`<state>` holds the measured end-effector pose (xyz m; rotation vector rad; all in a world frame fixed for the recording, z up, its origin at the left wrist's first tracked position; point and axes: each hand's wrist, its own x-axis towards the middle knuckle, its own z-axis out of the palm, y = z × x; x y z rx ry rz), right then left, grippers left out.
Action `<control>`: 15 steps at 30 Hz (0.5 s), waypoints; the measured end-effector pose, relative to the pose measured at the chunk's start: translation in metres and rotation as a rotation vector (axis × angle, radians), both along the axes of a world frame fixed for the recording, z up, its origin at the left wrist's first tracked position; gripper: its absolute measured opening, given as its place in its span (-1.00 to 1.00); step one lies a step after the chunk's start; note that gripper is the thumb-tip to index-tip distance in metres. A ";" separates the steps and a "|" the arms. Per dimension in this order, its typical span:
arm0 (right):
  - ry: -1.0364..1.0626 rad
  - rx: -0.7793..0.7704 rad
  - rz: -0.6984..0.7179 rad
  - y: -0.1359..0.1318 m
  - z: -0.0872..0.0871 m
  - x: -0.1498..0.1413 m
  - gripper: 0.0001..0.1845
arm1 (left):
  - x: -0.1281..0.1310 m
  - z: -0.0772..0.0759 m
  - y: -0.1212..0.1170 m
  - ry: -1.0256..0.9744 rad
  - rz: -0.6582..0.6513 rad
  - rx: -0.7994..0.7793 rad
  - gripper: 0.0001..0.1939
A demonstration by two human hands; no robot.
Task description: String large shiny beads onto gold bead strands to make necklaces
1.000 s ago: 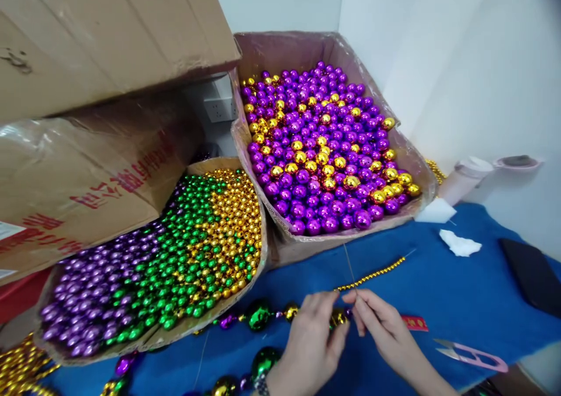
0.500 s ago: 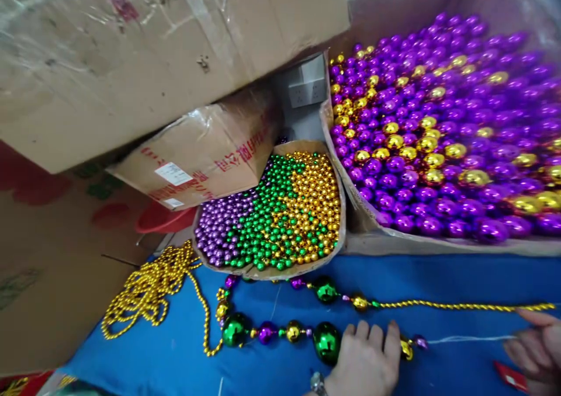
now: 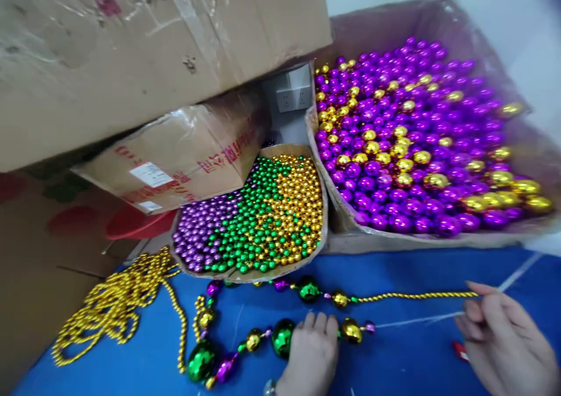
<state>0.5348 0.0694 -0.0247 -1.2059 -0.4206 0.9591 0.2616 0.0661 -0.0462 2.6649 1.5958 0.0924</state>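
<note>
My left hand (image 3: 312,352) rests knuckles-up on the blue cloth (image 3: 394,361), fingers curled over a strand of big green, gold and purple beads (image 3: 280,337), between a green bead and a gold one (image 3: 351,330). My right hand (image 3: 504,343), at the right edge, pinches a thin white thread (image 3: 412,321) running from that strand's end. A thin rope of tiny gold beads (image 3: 416,295) runs across just above the thread toward the right fingertips.
A small box of purple, green and gold beads (image 3: 254,215) and a big box of larger purple and gold balls (image 3: 416,145) stand behind. Stacked cardboard cartons (image 3: 131,51) fill the upper left. A heap of gold bead rope (image 3: 109,308) lies at left.
The view swung left, then slightly back. My hands, close together a second ago, have drawn apart; the right has pulled the thread out to the right while the left holds the bead strand down.
</note>
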 end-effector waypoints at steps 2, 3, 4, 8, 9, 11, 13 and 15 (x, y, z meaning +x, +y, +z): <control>0.022 0.030 -0.014 0.003 0.015 -0.009 -0.79 | -0.005 0.000 0.004 0.012 0.013 0.001 -0.84; 0.021 0.055 -0.024 0.005 0.020 -0.011 -0.80 | -0.007 0.000 0.006 0.020 0.016 0.004 -0.84; 0.020 0.077 -0.031 0.005 0.023 -0.010 -0.80 | -0.008 -0.001 0.007 0.030 0.018 0.009 -0.83; 0.051 0.105 -0.031 0.007 0.026 -0.002 -0.78 | -0.015 -0.002 0.010 0.071 0.013 0.044 -0.79; 0.054 0.106 -0.023 0.008 0.027 0.000 -0.77 | -0.016 -0.002 0.011 0.077 0.007 0.055 -0.78; 0.050 0.107 -0.004 0.009 0.028 0.001 -0.77 | -0.020 -0.003 0.012 0.081 -0.003 0.079 -0.75; 0.041 0.094 0.023 0.010 0.030 0.001 -0.75 | -0.022 -0.006 0.014 0.082 -0.010 0.110 -0.76; 0.034 0.077 0.046 0.010 0.029 0.004 -0.73 | -0.022 -0.012 0.017 0.099 -0.029 0.150 -0.75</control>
